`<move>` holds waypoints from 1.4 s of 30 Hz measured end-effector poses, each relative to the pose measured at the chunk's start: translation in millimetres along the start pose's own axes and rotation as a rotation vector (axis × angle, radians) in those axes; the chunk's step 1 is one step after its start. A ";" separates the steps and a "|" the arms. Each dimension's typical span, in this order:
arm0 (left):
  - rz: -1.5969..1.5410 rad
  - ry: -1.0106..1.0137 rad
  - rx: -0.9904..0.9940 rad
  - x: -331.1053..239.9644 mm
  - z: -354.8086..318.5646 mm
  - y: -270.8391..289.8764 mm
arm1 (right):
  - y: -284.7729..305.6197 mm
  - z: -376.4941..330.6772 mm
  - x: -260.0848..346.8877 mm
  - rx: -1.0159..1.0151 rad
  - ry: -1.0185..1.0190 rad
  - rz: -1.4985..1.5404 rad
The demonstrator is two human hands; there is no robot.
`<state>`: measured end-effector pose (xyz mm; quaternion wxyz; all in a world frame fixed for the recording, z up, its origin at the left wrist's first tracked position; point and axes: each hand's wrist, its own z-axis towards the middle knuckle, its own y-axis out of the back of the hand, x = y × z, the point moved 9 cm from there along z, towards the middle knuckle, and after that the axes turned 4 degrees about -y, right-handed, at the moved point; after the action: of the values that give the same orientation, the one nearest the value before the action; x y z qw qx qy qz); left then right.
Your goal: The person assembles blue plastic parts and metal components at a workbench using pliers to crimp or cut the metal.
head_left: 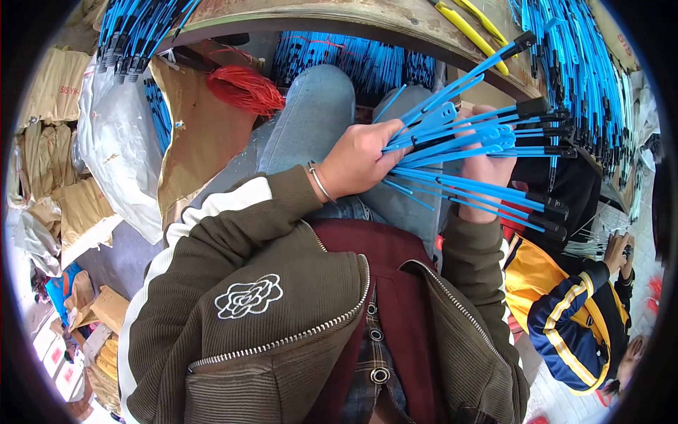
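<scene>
A fanned bundle of thin blue rods with black end pieces (pixel 470 181) spreads out over my lap. My left hand (pixel 364 157) is closed around the gathered narrow end of the bundle, and a few rod tips stick out below the fist. My right hand (pixel 492 169) wraps round the rods farther right, near their black ends, partly hidden behind them. Flat light-blue pieces with small holes (pixel 500 137) show among the rods by my right fingers.
A wooden bench (pixel 339 13) curves across the top, bearing a yellow-handled tool (pixel 466 30) and heaps of blue rods (pixel 575 71). A red bundle of ties (pixel 244 90) hangs left of my knees. Another person (pixel 572 318) works at right; plastic sheeting (pixel 123 141) hangs left.
</scene>
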<state>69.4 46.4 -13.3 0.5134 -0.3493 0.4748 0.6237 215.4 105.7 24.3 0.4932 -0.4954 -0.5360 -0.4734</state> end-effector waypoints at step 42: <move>-0.238 0.107 0.666 14.3 33.4 -2.0 | -38.2 -0.9 1.3 0.541 0.010 0.143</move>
<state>69.8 82.6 -16.8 0.6424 -0.2476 0.6343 0.3516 177.3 102.5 24.9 0.6425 -0.3797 -0.6041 -0.2795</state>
